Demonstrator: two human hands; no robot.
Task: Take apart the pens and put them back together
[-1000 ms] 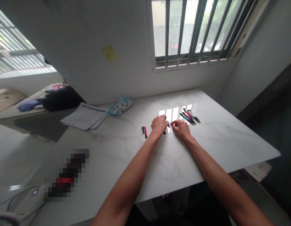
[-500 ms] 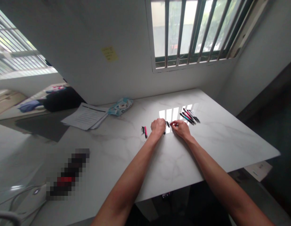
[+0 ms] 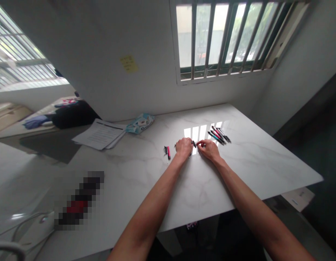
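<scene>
My left hand (image 3: 184,146) is closed low over the table, its fingers curled and mostly hidden from view; whatever it grips cannot be made out. Just to its right is a short black pen part (image 3: 194,144), in the gap between the hands. My right hand (image 3: 210,149) pinches thumb against fingers around something small and dark that I cannot identify. To the left of my left hand lie a red and black pen piece (image 3: 168,152) and a short black piece (image 3: 165,149). Several pens (image 3: 219,135) lie side by side beyond my right hand.
The marbled white table (image 3: 266,163) carries printed papers (image 3: 98,134) and a blue wipes-like packet (image 3: 140,123) near the wall. A pixelated dark object (image 3: 79,201) and cables (image 3: 21,224) are at the left. Behind is a barred window (image 3: 225,40).
Both hands stay nearly in place over the same spot, with slight finger movement. The whole view has shifted a little. The pens at the right lie as before.
</scene>
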